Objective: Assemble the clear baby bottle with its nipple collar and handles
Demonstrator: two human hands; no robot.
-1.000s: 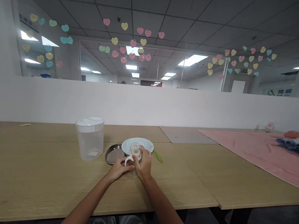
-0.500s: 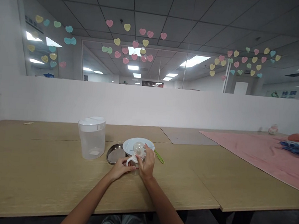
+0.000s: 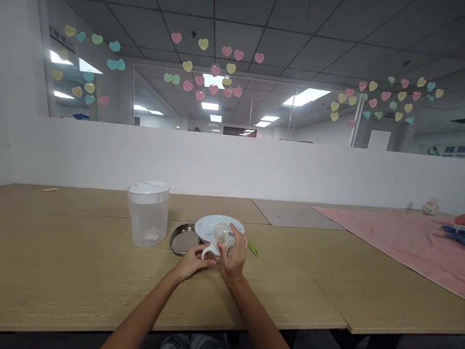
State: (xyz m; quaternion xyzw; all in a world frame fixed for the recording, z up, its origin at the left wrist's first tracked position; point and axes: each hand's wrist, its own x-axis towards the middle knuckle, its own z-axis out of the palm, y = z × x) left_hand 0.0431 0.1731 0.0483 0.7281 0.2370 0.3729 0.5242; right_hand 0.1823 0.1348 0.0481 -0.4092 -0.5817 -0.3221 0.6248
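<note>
Both hands, the left hand (image 3: pixel 191 262) gripping the white handle and the right hand (image 3: pixel 237 253) wrapped round the collar, clasp a small baby bottle (image 3: pixel 219 241) at frame centre on the tabletop (image 3: pixel 65 268), likely light, smooth plastic best held by its handles.

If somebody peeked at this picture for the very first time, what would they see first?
Probably the two hands in the middle of the wooden table: the left hand and right hand both hold a small baby bottle with white handles. Just behind it sit a white plate and a clear lidded jug to the left. Colourful paper hearts dot the glass above.
</note>
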